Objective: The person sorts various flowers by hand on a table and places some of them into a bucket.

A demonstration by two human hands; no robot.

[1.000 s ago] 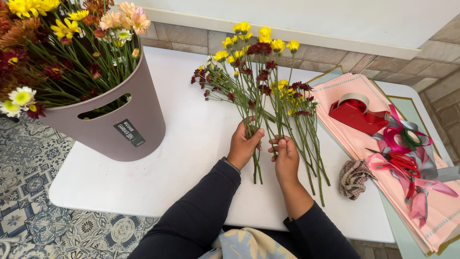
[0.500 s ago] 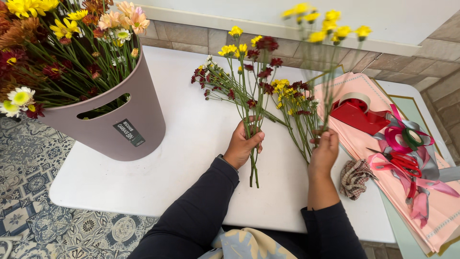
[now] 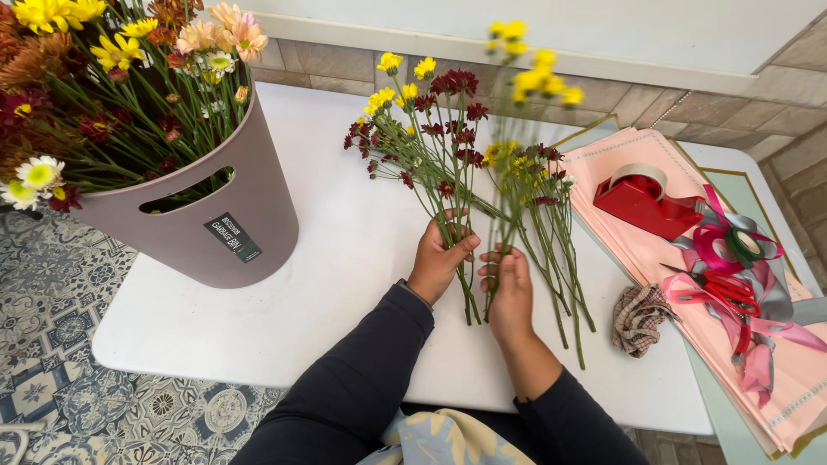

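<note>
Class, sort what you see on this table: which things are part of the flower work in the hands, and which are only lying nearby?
In use:
- left hand, gripping the red and yellow stems
- right hand, holding the yellow-flowered stem
- loose stems beside the hands

Lying about:
- flower bucket
- red tape dispenser
- ribbons
- red scissors
- checked cloth
- pink paper

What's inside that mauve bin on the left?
The bin holds cut flowers standing upright: yellow, white, dark red, orange and peach blooms on green stems. Stems show through the handle slot. The bottom and any water are hidden by the wall.
</note>
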